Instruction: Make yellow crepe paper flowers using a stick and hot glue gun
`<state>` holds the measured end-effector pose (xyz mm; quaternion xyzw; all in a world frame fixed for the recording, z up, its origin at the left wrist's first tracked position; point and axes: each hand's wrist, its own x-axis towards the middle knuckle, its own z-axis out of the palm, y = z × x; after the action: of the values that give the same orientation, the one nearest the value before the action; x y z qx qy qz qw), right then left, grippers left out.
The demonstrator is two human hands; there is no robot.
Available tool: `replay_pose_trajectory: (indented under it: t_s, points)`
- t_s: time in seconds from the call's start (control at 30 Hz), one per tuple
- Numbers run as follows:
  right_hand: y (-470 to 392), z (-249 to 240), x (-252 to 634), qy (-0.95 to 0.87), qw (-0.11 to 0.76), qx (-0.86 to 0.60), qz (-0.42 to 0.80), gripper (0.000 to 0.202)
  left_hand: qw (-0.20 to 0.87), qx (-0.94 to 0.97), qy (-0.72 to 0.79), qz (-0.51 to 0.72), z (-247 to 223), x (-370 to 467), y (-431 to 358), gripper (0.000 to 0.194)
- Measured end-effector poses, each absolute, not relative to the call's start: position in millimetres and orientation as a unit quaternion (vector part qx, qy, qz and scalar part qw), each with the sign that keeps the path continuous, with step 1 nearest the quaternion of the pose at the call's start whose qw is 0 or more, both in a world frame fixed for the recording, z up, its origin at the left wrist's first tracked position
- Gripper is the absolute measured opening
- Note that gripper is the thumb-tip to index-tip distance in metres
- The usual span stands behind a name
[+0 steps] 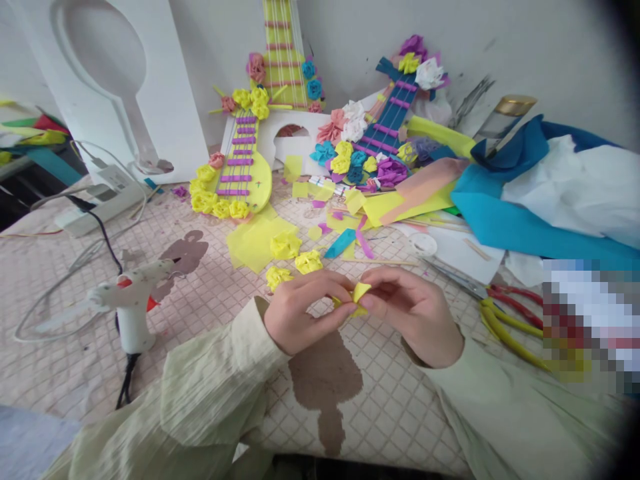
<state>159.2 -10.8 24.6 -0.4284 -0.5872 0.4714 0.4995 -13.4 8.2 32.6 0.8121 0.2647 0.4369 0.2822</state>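
Between the fingertips of both hands is a small folded piece of yellow crepe paper (pixel 361 292), one corner of it sticking up. My left hand (pixel 309 308) pinches it from the left, and the lower part of the paper is partly hidden by the fingers. From the right, my right hand (pixel 414 308) pinches the same piece between thumb and fingers. Just beyond my left hand lie several yellow paper flowers (pixel 309 261) on the table. Behind them is a stack of flat yellow paper squares (pixel 250 241).
A white glue gun (pixel 134 303) stands at left, its cord running to a power strip (pixel 103 203). Flower-trimmed paper instruments, one yellow (pixel 257 177) and one blue (pixel 383 137), lean at the back. Pliers (pixel 510 333), scissors (pixel 463 283) and blue paper (pixel 493 213) lie at right.
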Motion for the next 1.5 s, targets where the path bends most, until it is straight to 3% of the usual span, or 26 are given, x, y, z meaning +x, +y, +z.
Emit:
replay_pose_trajectory:
  t_s: [0.33, 0.83, 1.03, 1.27, 1.5]
  points:
    - [-11, 25, 171, -0.739, 0.502, -0.263, 0.363, 0.028, 0.107, 0.877, 0.100, 0.457, 32, -24, 10, 0.019]
    - [-13, 28, 170, -0.735, 0.509, -0.254, 0.368, 0.023, 0.106, 0.889, 0.070, 0.440, 33, -25, 12, 0.017]
    - [-13, 26, 169, -0.746, 0.532, -0.253, 0.310, 0.024, 0.099, 0.887, 0.077, 0.445, 34, -24, 11, 0.011]
    - [-12, 32, 171, -0.768, 0.495, -0.238, 0.329, 0.016, 0.142, 0.891, 0.066, 0.427, 34, -23, 11, 0.008]
    - [-10, 38, 172, -0.788, 0.401, -0.221, 0.412, 0.019, 0.303, 0.867, 0.038, 0.394, 32, -18, 13, 0.006]
